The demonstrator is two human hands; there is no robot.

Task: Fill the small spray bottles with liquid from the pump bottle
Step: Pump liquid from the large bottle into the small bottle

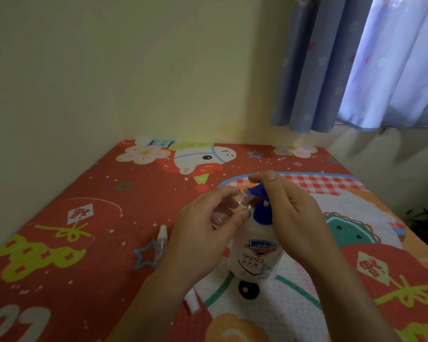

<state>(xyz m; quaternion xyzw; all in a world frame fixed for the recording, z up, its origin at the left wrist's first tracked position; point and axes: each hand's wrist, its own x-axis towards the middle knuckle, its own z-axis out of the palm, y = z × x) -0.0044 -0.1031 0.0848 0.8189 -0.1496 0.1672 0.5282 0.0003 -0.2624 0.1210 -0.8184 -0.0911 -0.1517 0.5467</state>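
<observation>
Red cartoon-print tabletop carries the pump bottle, upright; the left hand pinches a tilted small spray bottle against the blue nozzle. Right hand rests fingers on the pump head. If the narrow mouth slips off the spout, liquid would likely spill.

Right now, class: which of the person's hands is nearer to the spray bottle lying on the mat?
Left. The left hand, holding a small clear bottle, is just right of the lying spray bottle; the right hand is farther right, beyond the pump bottle.
</observation>
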